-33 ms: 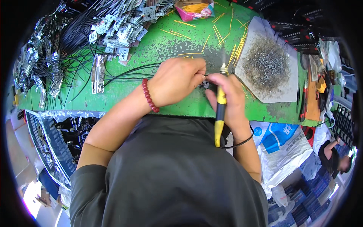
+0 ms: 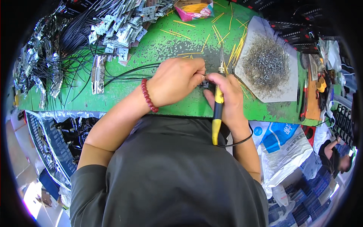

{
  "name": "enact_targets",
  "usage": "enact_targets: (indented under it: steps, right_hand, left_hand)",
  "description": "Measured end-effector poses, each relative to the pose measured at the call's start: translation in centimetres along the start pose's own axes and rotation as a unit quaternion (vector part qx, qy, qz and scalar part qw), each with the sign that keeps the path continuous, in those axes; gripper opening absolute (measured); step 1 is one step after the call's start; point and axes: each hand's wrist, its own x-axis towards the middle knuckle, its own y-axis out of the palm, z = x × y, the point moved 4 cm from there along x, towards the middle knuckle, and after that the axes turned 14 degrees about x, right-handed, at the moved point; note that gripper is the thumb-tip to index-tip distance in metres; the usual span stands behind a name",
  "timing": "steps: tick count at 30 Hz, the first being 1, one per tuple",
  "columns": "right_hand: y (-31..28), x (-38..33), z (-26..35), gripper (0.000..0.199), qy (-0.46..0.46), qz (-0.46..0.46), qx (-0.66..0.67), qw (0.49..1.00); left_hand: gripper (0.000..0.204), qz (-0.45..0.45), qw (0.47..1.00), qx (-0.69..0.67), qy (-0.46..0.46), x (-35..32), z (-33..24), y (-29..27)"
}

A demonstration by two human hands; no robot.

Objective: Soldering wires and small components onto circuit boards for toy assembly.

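Over the green bench (image 2: 193, 108), my left hand (image 2: 176, 81) is closed with thumb and forefinger pinched on the end of a black cable. Several black cables (image 2: 130, 73) run leftward from under it. My right hand (image 2: 231, 99) is closed around a yellow-and-black soldering iron (image 2: 218, 109), its metal tip pointing away from me and apart from the cable end. The right thumb and forefinger meet the left fingertips at the cable end. Partly hidden below the fingers lies a small board (image 2: 204, 84). Left of the cables rests a silvery metal strip (image 2: 98, 74).
A heap of small boards (image 2: 123, 32) with black cables fills the back left. Thin yellow sticks (image 2: 181, 34) lie scattered near a pink box (image 2: 194, 16). On the right, a pale panel (image 2: 278, 96) bears grey scraps; red-handled pliers (image 2: 304, 104) lie beyond. Another person (image 2: 332, 157) is far right.
The soldering iron and my right hand have shifted very slightly left. My left hand keeps its pinch, almost unmoved.
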Motion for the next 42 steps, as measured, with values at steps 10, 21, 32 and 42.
enact_targets:
  steps: [10, 21, 32, 42]
  right_hand:
    - [0.4, 0.2, -0.4, 0.049, 0.006, -0.037, 0.021, 0.999]
    - [0.4, 0.2, -0.4, 0.05, 0.013, -0.03, 0.021, 0.999]
    - [-1.4, -2.1, -1.5, 0.044, 0.113, -0.167, 0.244, 0.949]
    - [-3.8, -6.6, -1.7, 0.052, 0.168, -0.262, 0.298, 0.902]
  left_hand:
    - [0.012, -0.097, 0.993, 0.036, 0.054, -2.3, -1.1, -0.3]
    - [0.012, -0.064, 0.991, 0.109, 0.055, -1.7, -1.3, 1.5]
    - [0.008, -0.025, 0.996, 0.081, 0.029, -0.5, -0.9, 1.6]
    - [0.011, 0.024, 0.99, 0.131, 0.035, 0.2, -1.0, 1.5]
